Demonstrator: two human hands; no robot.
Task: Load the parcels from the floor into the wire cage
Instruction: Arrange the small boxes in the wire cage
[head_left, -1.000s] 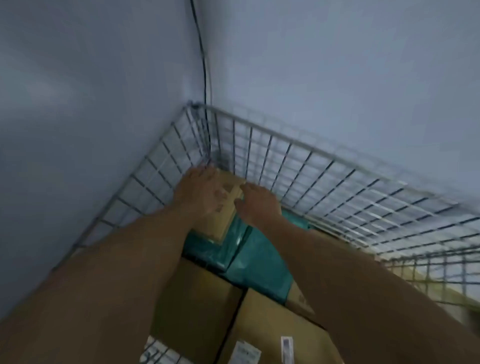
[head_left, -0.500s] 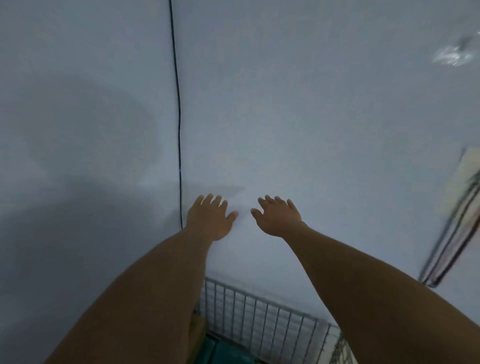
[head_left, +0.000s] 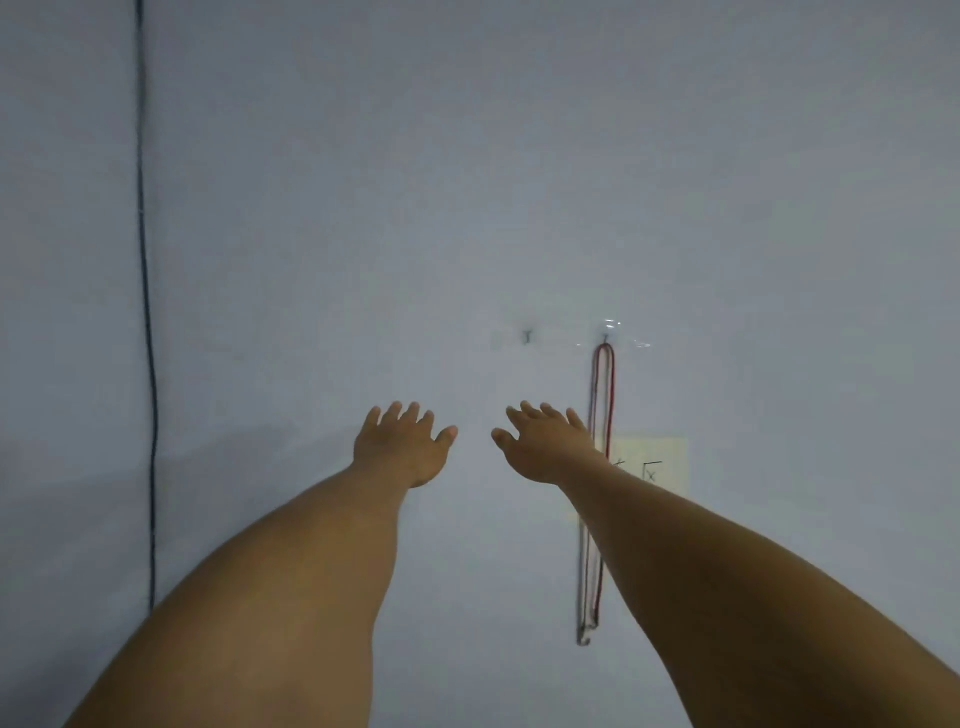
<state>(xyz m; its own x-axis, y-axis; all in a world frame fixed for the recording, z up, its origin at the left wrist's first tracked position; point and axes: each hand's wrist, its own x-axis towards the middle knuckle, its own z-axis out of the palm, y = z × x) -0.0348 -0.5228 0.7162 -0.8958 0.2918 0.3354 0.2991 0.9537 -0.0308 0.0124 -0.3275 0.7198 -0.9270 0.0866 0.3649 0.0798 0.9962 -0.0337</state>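
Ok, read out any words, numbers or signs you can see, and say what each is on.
"x" under a corner-shaped stroke: on the pale yellow paper on the wall.
A second mark left of it: half hidden behind the right arm, unreadable.
Nothing written on the red cord, hooks or black cable.

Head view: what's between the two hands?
In the head view, only bare wall shows in the gap between the left hand and the right hand; both are open and empty.
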